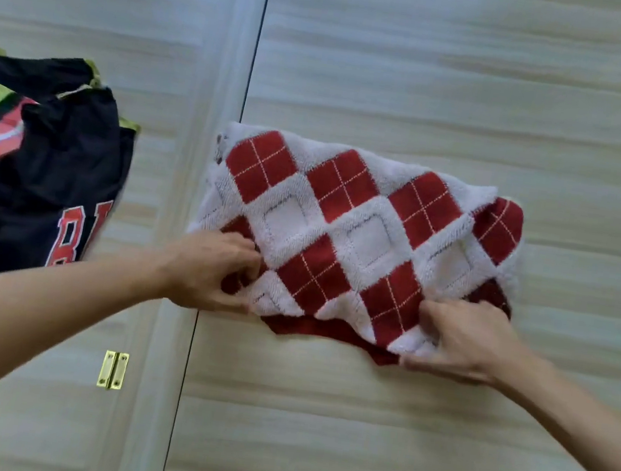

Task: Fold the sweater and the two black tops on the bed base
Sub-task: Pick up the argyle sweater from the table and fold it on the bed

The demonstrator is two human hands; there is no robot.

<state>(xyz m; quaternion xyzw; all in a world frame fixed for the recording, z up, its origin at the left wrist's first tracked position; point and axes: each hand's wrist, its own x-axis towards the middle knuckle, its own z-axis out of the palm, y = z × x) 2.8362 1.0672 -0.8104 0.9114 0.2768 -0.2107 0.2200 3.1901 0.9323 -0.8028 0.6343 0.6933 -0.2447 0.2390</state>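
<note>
- Both hands pinch the near edge of the folded sweater (360, 238): left hand (213, 274), right hand (465, 338).
- Black tops (41, 168) lie heaped well left on the bed base (394, 424).

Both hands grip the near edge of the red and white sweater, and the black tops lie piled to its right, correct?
No: the head view shows the black tops piled to the left of the sweater, not to its right. The left hand and right hand do grip its near edge.
</note>
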